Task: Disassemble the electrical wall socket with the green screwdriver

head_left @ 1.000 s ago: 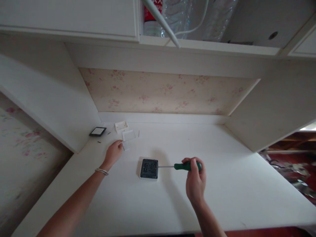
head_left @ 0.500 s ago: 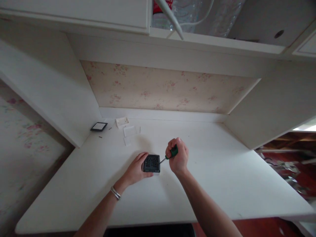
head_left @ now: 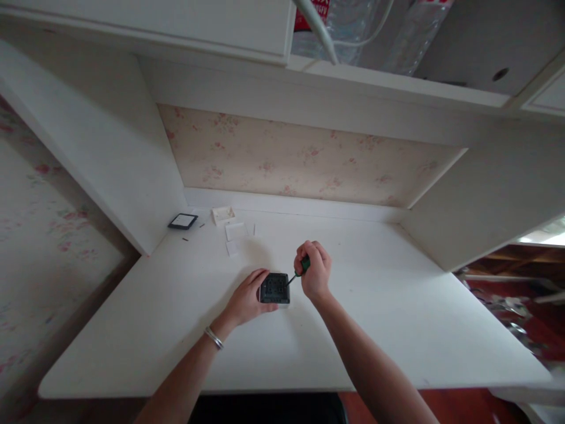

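Note:
A black square wall socket point(head_left: 274, 288) on a white box sits near the middle of the table, its dark face up. My left hand point(head_left: 248, 299) is closed around its left side, fingers at the back edge and thumb along the front. In my right fist point(head_left: 316, 271) is a green-handled screwdriver point(head_left: 304, 266), tilted down to the left. Its tip meets the right edge of the socket; whether it sits on a screw is too small to tell.
At the back left lie a black frame with a white centre point(head_left: 182, 221), an open cream box point(head_left: 223, 215), a white plate point(head_left: 235, 231), a smaller white piece point(head_left: 232, 249) and small dark screws point(head_left: 185, 239). Overhead, a cabinet shelf holds plastic bottles point(head_left: 353, 29) and a hanging white cable point(head_left: 322, 32).
The view has shifted slightly, so most things appear a little to the right. My right hand has turned and come closer to the socket, with the screwdriver standing steeper. My left hand keeps its hold.

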Available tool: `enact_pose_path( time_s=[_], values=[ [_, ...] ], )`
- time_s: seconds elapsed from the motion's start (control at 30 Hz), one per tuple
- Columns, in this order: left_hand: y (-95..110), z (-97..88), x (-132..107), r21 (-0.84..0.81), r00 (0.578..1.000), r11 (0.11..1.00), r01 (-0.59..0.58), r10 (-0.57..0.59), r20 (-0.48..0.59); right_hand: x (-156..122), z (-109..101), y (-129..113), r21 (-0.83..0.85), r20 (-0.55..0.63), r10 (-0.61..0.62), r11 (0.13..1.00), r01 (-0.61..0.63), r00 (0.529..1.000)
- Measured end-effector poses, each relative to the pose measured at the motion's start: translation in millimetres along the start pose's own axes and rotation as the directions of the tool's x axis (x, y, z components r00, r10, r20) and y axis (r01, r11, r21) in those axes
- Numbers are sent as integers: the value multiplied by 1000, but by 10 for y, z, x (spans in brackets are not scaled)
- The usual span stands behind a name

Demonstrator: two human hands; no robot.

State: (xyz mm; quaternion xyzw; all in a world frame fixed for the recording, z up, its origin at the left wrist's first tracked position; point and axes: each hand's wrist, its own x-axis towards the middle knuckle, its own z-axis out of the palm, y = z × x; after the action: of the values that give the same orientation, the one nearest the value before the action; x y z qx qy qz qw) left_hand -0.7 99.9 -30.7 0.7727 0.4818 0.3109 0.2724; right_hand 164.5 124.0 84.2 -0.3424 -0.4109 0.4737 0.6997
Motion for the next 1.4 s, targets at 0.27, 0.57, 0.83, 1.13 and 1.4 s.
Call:
enact_pose_path(
  time_s=[0.27,0.57,0.83,1.13,1.4],
  values=[
    [3,-7,-11,-4,1000,1000,3,-3,-8,107,43,-164,-304,217,144,950,-74,965],
    [31,-26,-8,15,1000,1000,8,-8,-10,74,79,-209,-291,105,150,950,-114,983],
    [52,-42,20,5,1000,1000,7,-7,0,288,-19,-191,-147,229,302,951,-273,926],
    [50,-47,19,24,1000,1000,8,-8,3,592,-135,-261,-366,700,515,854,-369,495],
    [39,-51,15,45,1000,999,21,-22,12,730,121,-729,-846,395,482,-142,514,782]
  ],
)
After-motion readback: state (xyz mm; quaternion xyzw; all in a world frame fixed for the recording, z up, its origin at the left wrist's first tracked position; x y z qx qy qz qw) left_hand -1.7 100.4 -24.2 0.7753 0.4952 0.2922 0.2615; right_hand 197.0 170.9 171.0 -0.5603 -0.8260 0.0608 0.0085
